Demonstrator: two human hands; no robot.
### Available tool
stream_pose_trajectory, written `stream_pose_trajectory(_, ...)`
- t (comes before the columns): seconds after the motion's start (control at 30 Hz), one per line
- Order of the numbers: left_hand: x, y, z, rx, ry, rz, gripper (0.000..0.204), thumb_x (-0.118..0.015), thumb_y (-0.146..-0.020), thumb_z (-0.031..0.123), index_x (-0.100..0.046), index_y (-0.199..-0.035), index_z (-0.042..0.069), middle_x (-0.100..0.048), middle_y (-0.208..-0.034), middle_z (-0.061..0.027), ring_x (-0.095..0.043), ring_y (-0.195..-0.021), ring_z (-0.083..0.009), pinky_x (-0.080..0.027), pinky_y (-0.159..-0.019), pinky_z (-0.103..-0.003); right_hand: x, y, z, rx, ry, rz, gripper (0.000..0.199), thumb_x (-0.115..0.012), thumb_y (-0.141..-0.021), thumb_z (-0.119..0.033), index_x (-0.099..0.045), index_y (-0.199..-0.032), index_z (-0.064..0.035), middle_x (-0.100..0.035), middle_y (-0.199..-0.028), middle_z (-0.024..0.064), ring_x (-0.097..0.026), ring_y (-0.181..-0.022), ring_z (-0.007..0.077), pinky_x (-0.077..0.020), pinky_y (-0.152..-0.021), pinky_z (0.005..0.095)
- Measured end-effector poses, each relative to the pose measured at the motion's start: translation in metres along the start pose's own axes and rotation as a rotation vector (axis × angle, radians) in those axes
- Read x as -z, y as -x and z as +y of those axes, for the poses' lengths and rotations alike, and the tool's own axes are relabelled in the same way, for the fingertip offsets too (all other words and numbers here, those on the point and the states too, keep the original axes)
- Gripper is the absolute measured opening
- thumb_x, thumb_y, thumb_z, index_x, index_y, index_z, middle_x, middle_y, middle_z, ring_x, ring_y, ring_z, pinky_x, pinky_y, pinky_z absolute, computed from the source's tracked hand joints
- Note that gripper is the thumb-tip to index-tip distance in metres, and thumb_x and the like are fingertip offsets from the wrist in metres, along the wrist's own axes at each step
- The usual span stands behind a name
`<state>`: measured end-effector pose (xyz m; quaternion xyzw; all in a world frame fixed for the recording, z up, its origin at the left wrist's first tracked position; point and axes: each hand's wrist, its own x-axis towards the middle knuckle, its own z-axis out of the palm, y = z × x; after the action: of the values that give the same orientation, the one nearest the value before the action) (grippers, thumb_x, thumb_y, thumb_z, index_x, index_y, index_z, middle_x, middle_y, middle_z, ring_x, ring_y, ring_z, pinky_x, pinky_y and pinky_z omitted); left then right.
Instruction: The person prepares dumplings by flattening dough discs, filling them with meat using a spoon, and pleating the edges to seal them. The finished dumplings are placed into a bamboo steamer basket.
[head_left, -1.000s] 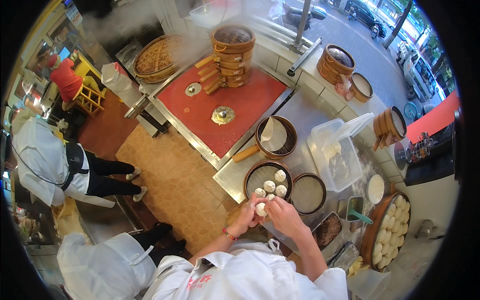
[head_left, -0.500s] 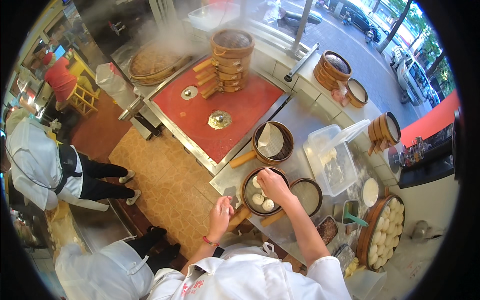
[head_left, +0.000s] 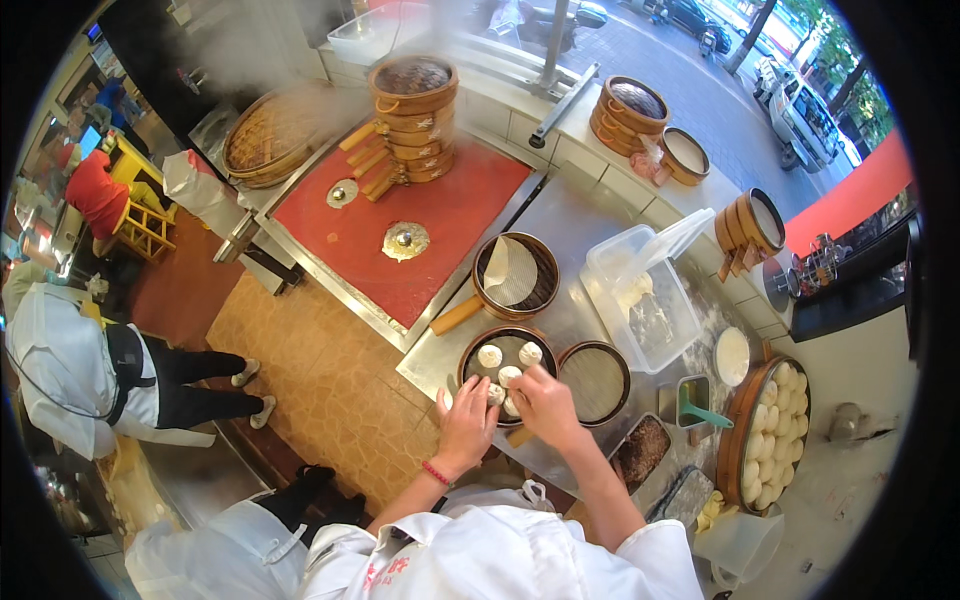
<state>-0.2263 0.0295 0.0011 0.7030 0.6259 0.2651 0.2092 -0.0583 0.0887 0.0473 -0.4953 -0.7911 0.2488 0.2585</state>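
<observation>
Several small white pleated buns [head_left: 490, 356] sit in a round bamboo steamer [head_left: 466, 352] with a dark rim and a wooden handle, on the steel counter. My left hand [head_left: 470, 422] is at the steamer's near left edge, its thumb apart and its fingertips beside a bun. From the right, my right hand [head_left: 543, 405] reaches in with fingers closed on a bun in the near part, which they partly hide. Touching this steamer on the right is another steamer [head_left: 594, 384] with only a liner inside. Behind stands a steamer [head_left: 520, 268] with its liner folded up.
Stacked steamers [head_left: 414, 120] stand on the red steam table [head_left: 350, 245], beside rising steam. A clear plastic tub [head_left: 650, 310], a tray of filling [head_left: 641, 450] and a large basket of buns [head_left: 735, 450] line the right side. Two co-workers [head_left: 75, 350] in white are at left.
My left hand has moved right, to the steamer's near edge. My right hand has drawn back toward me within it. More buns show now, and the whole view has shifted a little.
</observation>
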Motion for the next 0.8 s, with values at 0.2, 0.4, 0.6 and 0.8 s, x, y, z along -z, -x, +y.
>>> stream_pose_trajectory(0.2, 0.000, 0.009, 0.003, 0.037, 0.009, -0.032, 0.054, -0.063, -0.094, 0.020, -0.045, -0.143, 0.007, -0.055, -0.141, -0.0099, -0.045, -0.138, -0.0246, -0.012, -0.113, -0.068, -0.017, 0.017, -0.004, -0.036, 0.075, -0.007, 0.015, -0.070, -0.083, -0.011, -0.066, -0.097, -0.0094, -0.060, -0.089, 0.0085, -0.064, -0.082, 0.0297, -0.0544, -0.067, 0.0420)
stream_pose_trajectory(0.4, 0.003, 0.022, -0.003, 0.041, -0.002, -0.016, 0.056, -0.063, -0.093, 0.020, -0.043, -0.144, 0.007, -0.051, -0.145, -0.0114, -0.044, -0.139, -0.0244, -0.011, -0.112, -0.072, -0.030, 0.017, -0.007, 0.003, 0.041, 0.001, 0.015, -0.069, -0.083, -0.009, -0.066, -0.098, -0.0081, -0.060, -0.089, 0.0083, -0.064, -0.080, 0.0300, -0.0543, -0.067, 0.0419)
stream_pose_trajectory(0.6, 0.001, 0.026, -0.001, 0.065, 0.018, 0.005, 0.055, -0.064, -0.093, 0.021, -0.044, -0.143, 0.009, -0.051, -0.146, -0.0099, -0.045, -0.138, -0.0256, -0.008, -0.114, -0.069, -0.023, 0.011, -0.014, 0.011, 0.011, 0.004, 0.011, -0.067, -0.085, -0.008, -0.066, -0.096, -0.0076, -0.060, -0.086, 0.0096, -0.064, -0.079, 0.0309, -0.0526, -0.066, 0.0431)
stream_pose_trajectory(0.8, 0.002, 0.025, -0.001, 0.063, 0.036, -0.010, 0.056, -0.065, -0.092, 0.019, -0.044, -0.143, 0.009, -0.050, -0.147, -0.0098, -0.045, -0.139, -0.0255, -0.008, -0.114, -0.069, -0.028, 0.009, -0.005, 0.082, 0.080, -0.062, 0.008, -0.066, -0.085, -0.006, -0.064, -0.092, -0.0072, -0.059, -0.084, 0.0108, -0.063, -0.078, 0.0322, -0.0516, -0.066, 0.0428)
